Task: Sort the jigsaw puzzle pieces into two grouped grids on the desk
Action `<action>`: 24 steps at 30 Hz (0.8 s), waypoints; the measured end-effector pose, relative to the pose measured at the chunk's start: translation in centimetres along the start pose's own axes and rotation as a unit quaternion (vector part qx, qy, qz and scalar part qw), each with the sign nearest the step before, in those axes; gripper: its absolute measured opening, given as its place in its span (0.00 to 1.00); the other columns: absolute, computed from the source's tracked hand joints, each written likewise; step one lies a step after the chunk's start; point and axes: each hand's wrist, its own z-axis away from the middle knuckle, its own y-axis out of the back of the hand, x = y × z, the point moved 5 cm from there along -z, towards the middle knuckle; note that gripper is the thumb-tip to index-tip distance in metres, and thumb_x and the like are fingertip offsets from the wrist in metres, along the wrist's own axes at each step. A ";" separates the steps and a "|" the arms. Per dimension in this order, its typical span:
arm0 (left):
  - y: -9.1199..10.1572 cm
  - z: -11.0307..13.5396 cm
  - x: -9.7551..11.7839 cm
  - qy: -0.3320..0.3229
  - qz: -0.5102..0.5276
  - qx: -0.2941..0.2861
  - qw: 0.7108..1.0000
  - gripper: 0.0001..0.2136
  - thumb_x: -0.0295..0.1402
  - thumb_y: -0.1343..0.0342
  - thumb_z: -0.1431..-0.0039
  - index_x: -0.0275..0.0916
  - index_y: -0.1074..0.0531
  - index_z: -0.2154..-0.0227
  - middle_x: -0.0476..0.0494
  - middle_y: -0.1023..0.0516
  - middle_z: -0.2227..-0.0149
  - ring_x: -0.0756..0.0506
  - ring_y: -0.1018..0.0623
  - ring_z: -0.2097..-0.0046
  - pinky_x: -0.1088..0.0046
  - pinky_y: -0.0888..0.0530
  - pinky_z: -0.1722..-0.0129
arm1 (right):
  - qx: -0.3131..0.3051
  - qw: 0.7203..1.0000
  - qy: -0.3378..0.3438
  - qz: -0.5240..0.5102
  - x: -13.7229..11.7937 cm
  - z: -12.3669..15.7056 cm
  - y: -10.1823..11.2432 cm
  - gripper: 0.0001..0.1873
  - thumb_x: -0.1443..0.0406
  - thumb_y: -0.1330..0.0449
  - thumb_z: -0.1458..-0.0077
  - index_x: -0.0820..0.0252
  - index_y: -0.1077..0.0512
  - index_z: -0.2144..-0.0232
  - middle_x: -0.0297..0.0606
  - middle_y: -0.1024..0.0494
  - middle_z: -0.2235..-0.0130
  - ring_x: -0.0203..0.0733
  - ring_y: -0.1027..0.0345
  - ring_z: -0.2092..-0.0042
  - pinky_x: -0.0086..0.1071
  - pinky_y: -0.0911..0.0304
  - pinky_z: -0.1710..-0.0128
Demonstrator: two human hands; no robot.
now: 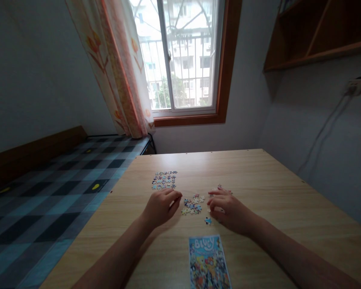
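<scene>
My left hand [161,205] is over the table, just left of a loose heap of small jigsaw pieces [192,206]. Its thumb and fingertips meet in a pinch; whatever is between them, if anything, is hidden. To the right of the heap, my right hand [227,208] rests low with its fingers apart, partly covering more jigsaw pieces [219,187]. One blue puzzle piece [208,220] lies by its thumb. Beyond my left hand, several pieces stand in neat rows [164,180]. Nearest me is a colourful Bluey picture sheet [209,263], lying flat.
The wooden table [276,188] reaches toward the window wall. A bed with a checked cover [63,180] runs along the left side. A curtain [120,72] hangs beside the window [189,60]. High on the right is a wall shelf [315,36].
</scene>
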 end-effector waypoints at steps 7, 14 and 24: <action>1.8 -0.5 3.5 -0.092 -0.017 0.040 0.995 0.05 0.28 0.48 0.33 0.40 0.28 0.60 0.48 0.22 0.70 0.49 0.26 0.70 0.73 0.30 0.70 | 0.060 0.995 0.007 -0.086 -1.5 -0.4 1.3 0.09 0.65 0.42 0.34 0.57 0.21 0.62 0.40 0.19 0.63 0.39 0.26 0.61 0.33 0.32 0.57; 1.9 -0.6 7.5 -0.156 0.007 0.058 0.986 0.05 0.28 0.47 0.32 0.40 0.28 0.56 0.49 0.20 0.63 0.51 0.24 0.68 0.75 0.28 0.69 | 0.017 0.898 -0.148 -0.414 -1.1 0.1 -1.5 0.21 0.60 0.32 0.44 0.57 0.26 0.49 0.34 0.21 0.68 0.36 0.25 0.68 0.31 0.28 0.65; 0.7 -0.3 7.3 -0.153 0.056 0.061 0.985 0.07 0.28 0.47 0.31 0.40 0.27 0.54 0.48 0.19 0.61 0.52 0.23 0.66 0.75 0.26 0.68 | -0.010 0.787 -0.231 -0.573 -1.5 0.2 -2.9 0.30 0.61 0.25 0.53 0.58 0.27 0.48 0.34 0.18 0.66 0.38 0.21 0.65 0.35 0.25 0.59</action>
